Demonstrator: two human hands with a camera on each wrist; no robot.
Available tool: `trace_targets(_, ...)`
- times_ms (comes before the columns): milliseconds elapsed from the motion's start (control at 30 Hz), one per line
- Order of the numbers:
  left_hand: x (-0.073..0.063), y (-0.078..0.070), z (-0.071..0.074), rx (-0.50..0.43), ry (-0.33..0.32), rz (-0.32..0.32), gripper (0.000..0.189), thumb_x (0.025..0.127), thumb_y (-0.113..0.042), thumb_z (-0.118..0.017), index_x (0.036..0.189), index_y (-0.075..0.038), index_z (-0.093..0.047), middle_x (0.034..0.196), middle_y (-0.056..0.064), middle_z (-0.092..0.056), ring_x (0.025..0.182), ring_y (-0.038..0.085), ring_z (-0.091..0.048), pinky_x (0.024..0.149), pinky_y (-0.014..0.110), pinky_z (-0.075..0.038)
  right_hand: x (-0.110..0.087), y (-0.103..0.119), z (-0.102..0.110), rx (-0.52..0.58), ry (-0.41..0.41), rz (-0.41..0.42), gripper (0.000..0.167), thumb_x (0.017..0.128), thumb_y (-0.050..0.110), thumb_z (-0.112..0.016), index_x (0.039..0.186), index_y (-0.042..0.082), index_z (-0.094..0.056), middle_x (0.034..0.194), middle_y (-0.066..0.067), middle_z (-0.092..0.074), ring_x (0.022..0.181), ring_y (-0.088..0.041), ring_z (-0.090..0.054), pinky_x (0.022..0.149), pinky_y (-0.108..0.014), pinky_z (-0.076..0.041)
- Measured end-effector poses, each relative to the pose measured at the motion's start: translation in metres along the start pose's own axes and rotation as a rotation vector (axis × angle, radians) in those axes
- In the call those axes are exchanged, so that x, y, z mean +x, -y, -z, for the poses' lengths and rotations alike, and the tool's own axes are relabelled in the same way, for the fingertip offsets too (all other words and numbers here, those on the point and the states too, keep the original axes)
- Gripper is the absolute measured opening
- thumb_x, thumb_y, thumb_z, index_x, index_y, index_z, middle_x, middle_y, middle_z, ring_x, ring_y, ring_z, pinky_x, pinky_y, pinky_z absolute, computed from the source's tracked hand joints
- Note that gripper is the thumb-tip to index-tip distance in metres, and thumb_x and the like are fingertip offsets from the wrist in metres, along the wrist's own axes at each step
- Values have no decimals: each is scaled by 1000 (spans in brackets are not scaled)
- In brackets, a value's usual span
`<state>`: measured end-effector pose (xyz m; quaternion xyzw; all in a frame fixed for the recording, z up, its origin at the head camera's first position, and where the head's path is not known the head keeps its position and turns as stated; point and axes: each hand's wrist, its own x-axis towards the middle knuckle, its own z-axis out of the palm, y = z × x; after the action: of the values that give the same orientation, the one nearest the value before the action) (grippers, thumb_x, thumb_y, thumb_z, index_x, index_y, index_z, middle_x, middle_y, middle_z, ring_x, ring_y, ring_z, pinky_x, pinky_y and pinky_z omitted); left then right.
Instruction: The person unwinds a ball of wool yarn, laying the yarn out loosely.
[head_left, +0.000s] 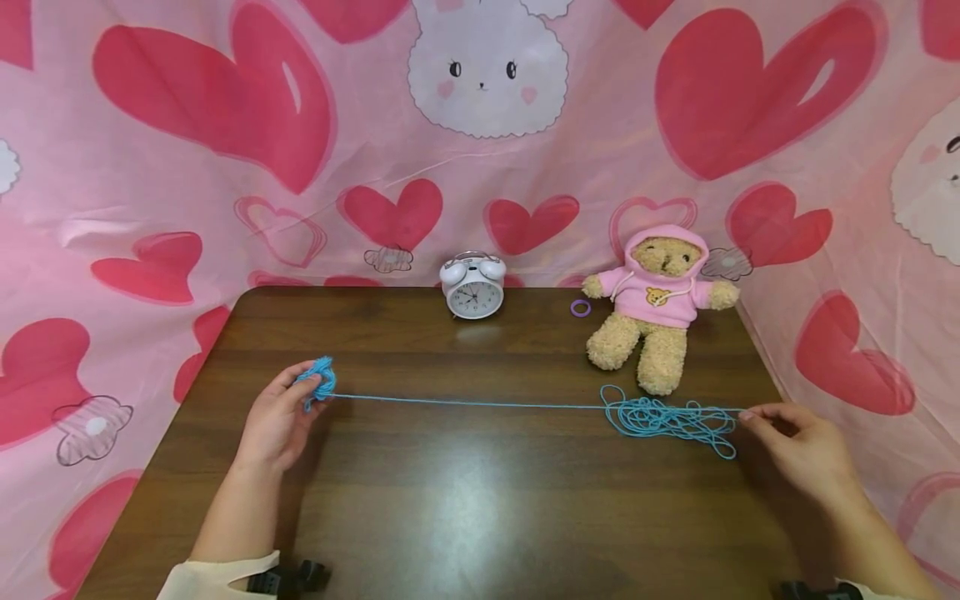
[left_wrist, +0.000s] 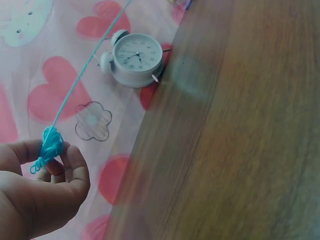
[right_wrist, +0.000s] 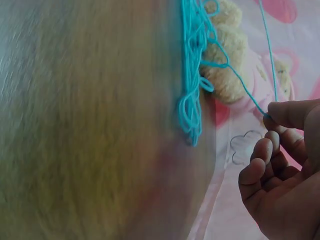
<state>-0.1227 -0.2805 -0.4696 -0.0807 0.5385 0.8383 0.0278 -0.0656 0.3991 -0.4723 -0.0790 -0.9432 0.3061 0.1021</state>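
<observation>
My left hand (head_left: 279,419) pinches a small blue yarn bundle (head_left: 321,379) between thumb and fingers above the table's left side. From the bundle a single taut strand (head_left: 465,404) runs across to my right hand (head_left: 806,446), whose thumb and index finger pinch it. Below that strand, at the right, lies a loose tangled pile of the same yarn (head_left: 667,418). In the right wrist view, a second length of yarn (right_wrist: 242,85) leads from the pile (right_wrist: 192,65) to the pinching fingertips. The left wrist view shows the wound bundle (left_wrist: 52,145) with a small loop hanging from it.
A white alarm clock (head_left: 474,287) stands at the table's back edge. A teddy bear (head_left: 656,304) in a pink hoodie sits at the back right, close behind the yarn pile. Beside it lies a purple ring (head_left: 581,308). Heart-patterned pink cloth (head_left: 300,225) surrounds the brown table (head_left: 375,517).
</observation>
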Motion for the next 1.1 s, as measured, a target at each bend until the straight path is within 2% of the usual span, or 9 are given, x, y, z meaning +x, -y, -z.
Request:
trace_targets(267, -2, -4, 5, -29, 15, -27, 13, 105, -6, -58, 114, -10, -68, 96, 0, -74, 87, 12, -71, 86, 27, -57, 3, -17, -1, -54, 59, -12, 28, 97, 33, -72, 97, 6, -79, 83, 8, -74, 74, 20, -45, 62, -20, -41)
trace_targets(400, -3, -4, 6, -24, 16, -35, 13, 105, -6, -59, 114, -10, -68, 98, -1, -75, 87, 12, -71, 85, 26, -56, 6, -22, -1, -77, 105, -18, 28, 98, 32, -71, 97, 5, -79, 88, -6, -77, 74, 18, -45, 61, -20, -40)
trace_targets(467, -3, -3, 7, 3, 12, -34, 13, 105, -8, -60, 115, -10, -68, 99, -1, -75, 89, 11, -71, 86, 26, -55, 7, -24, -2, -94, 123, -27, 30, 98, 34, -70, 98, 5, -78, 91, -9, -77, 74, 15, -46, 62, -21, -41)
trace_targets(533, -3, -3, 8, 24, 11, -33, 14, 104, -10, -61, 116, -10, -69, 101, 0, -76, 91, 11, -71, 89, 25, -56, 9, -24, -2, -109, 134, -29, 32, 99, 35, -69, 99, 5, -78, 93, -11, -77, 77, 10, -50, 62, -22, -41)
trace_targets(633, -3, -2, 9, 47, 4, -39, 15, 104, -13, -62, 116, -9, -70, 103, 0, -76, 95, 11, -72, 93, 26, -56, 11, -23, -3, -121, 147, -35, 33, 100, 36, -67, 101, 5, -78, 95, -13, -77, 81, -6, -58, 62, -24, -41)
trace_targets(733, -1, -1, 9, 35, -9, -50, 15, 104, -13, -62, 115, -9, -72, 105, 0, -75, 96, 11, -72, 93, 27, -56, 12, -22, -2, -130, 161, -39, 34, 100, 36, -66, 101, 4, -78, 97, -15, -76, 84, -19, -61, 62, -25, -41)
trace_targets(900, -1, 0, 8, 11, -25, -60, 15, 104, -13, -61, 113, -10, -73, 107, -1, -74, 91, 11, -71, 89, 25, -56, 13, -21, -1, -140, 172, -51, 35, 100, 35, -66, 100, 2, -78, 97, -17, -76, 84, -25, -62, 61, -27, -41)
trace_targets(1100, -2, -1, 7, 6, -5, -45, 16, 105, -13, -60, 114, -10, -73, 105, -1, -74, 86, 12, -72, 87, 25, -57, 15, -21, -4, -147, 202, -45, 36, 100, 36, -66, 102, 2, -78, 99, -19, -75, 92, -41, -65, 65, -32, -44)
